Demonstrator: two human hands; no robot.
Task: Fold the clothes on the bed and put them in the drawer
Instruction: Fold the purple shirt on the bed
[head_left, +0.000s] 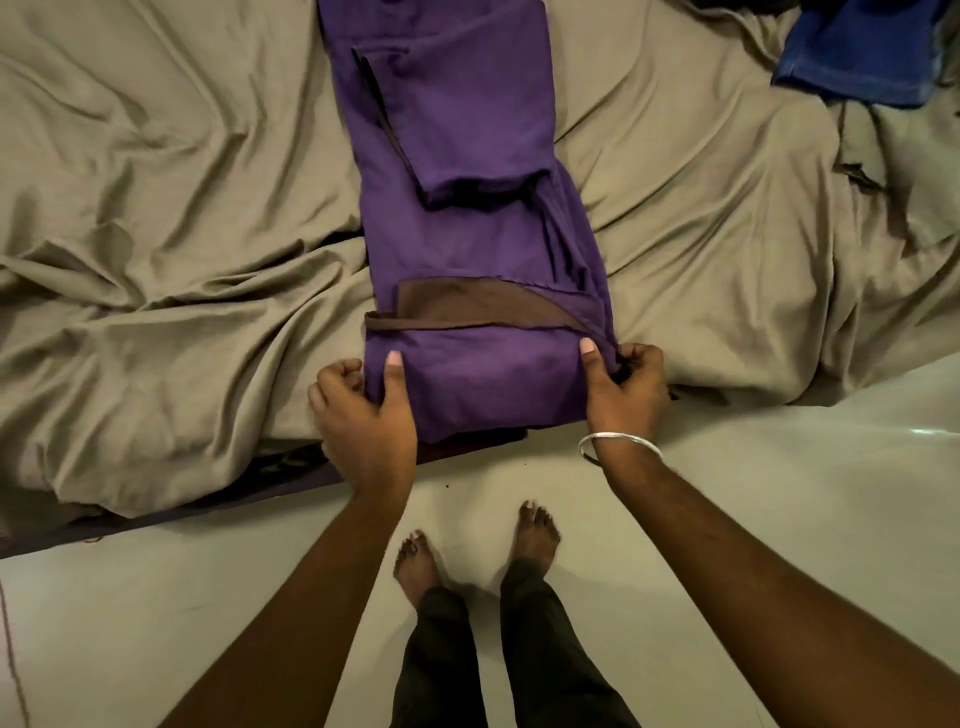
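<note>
A purple garment (457, 156) with brown trim lies lengthwise on the bed, folded into a narrow strip, one sleeve laid across its upper part. Its near end hangs at the bed's edge. My left hand (363, 415) grips the near left corner, thumb on top of the cloth and fingers curled beneath. My right hand (623, 387) pinches the near right corner, thumb on top; a silver bangle circles that wrist. A blue garment (857, 47) lies crumpled at the far right of the bed.
A wrinkled beige sheet (171, 223) covers the bed. Pale floor (779, 493) runs along the near side, where my bare feet (415, 566) stand close to the bed's edge. No drawer is in view.
</note>
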